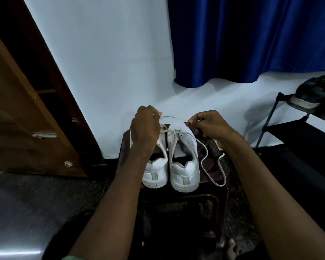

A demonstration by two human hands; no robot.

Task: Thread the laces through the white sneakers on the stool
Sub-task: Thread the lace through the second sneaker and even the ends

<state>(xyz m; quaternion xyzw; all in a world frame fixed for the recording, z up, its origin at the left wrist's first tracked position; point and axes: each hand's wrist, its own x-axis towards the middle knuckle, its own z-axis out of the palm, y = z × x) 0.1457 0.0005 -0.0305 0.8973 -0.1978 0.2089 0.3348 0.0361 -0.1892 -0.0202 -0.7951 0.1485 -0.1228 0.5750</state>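
Shoes: two white leather sneakers (170, 164) stand side by side on a small dark stool (212, 156), heels toward the person and toes toward the wall.
Left shoe: the left white sneaker (155, 172) is partly hidden behind the left arm.
Right shoe: the right white sneaker (184, 162) has lace crossing near its top holes.
Lace: a thin white shoelace (174, 119) runs tight between the two hands, above the toes of the shoes.
Loose lace: a long white lace end (210, 166) hangs in loops on the right side of the stool, just beside the right shoe.
Left hand: the left hand (145, 124) is above the left shoe; its fingers (159, 114) are curled and pinch one part of the lace.
Right hand: the right hand (208, 124) is above the stool's right side; its fingers (190, 121) are pressed together and pinch the lace.
Wall: a plain white wall (111, 62) is behind the stool.
Curtain: a shiny blue cloth curtain (251, 40) hangs at the top right.
Door: a brown wooden door (26, 119) stands at the left.
Rack: a black metal shoe rack (298, 128) at the right carries a dark shoe with a pale sole (315, 94).
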